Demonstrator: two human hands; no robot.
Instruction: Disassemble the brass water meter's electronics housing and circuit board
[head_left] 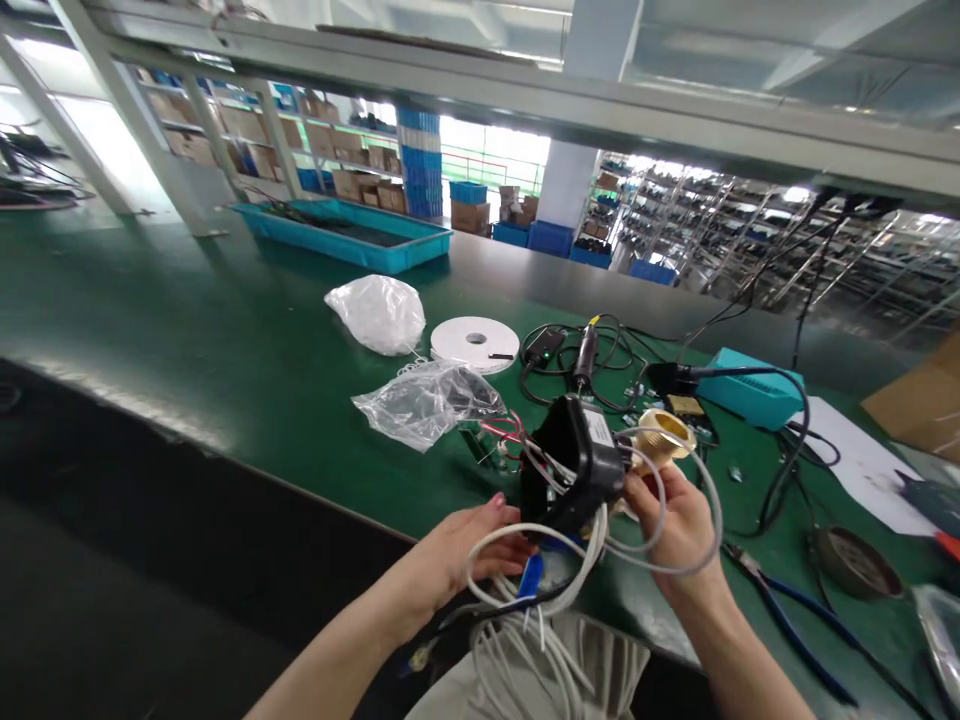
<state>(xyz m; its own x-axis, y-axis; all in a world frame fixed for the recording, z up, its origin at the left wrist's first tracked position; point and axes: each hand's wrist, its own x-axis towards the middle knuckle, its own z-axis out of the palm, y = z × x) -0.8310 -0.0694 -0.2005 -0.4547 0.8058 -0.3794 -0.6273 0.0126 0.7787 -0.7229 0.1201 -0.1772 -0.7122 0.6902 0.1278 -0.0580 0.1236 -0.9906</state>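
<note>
Over the bench's front edge is a black plastic housing (pixel 592 465) with a white label, its open side facing left. Red and white wires run out of it to a small green circuit board (pixel 484 450). A threaded brass fitting (pixel 660 440) sits at its right side. My right hand (pixel 679 520) is closed on the brass fitting, thumb against the metal. My left hand (pixel 480 545) supports the housing at its lower left, fingers partly hidden behind it. A coil of grey-white cable (pixel 551 600) with a blue tie hangs below, down to my lap.
Plastic bags (pixel 379 315) and a white tape roll (pixel 474 343) lie beyond the housing. Behind are a corded screwdriver-like tool (pixel 586 355) and a teal soldering station (pixel 754 388). Blue-handled pliers (pixel 791 610) and a round dish (pixel 859 562) lie right. A teal tray (pixel 345 240) stands farther back.
</note>
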